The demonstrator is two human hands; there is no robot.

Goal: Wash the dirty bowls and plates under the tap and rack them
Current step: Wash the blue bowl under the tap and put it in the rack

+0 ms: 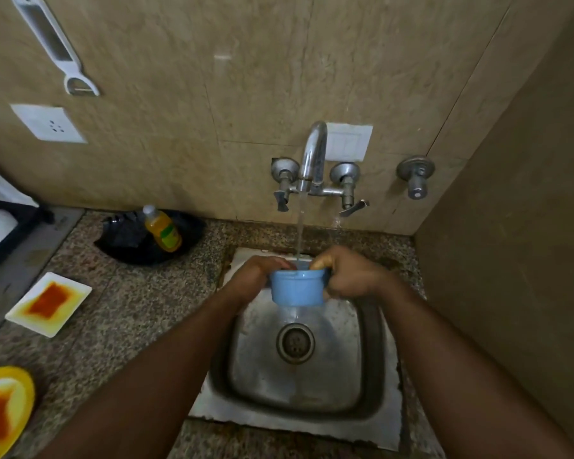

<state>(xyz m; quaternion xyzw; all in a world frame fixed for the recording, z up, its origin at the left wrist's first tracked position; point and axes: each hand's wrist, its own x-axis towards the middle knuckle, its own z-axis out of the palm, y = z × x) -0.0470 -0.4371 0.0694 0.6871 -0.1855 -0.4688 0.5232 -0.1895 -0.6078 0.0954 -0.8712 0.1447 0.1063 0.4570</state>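
A small blue bowl [297,288] is held upright over the steel sink [371,359], right under the running tap [313,157]. Water streams into the bowl and spills down toward the drain. My left hand [257,276] grips the bowl's left rim, fingers curled over the edge. My right hand [348,276] grips the right side, with fingertips reaching inside the bowl. A white square plate [48,304] smeared with orange sauce lies on the counter to the left. A yellow plate [4,409] with the same orange stain sits at the lower left edge.
A bottle of yellow dish soap [163,228] lies on a black bag at the back of the granite counter. A white peeler [52,44] hangs on the tiled wall, above a socket [48,123]. A side wall closes in on the right.
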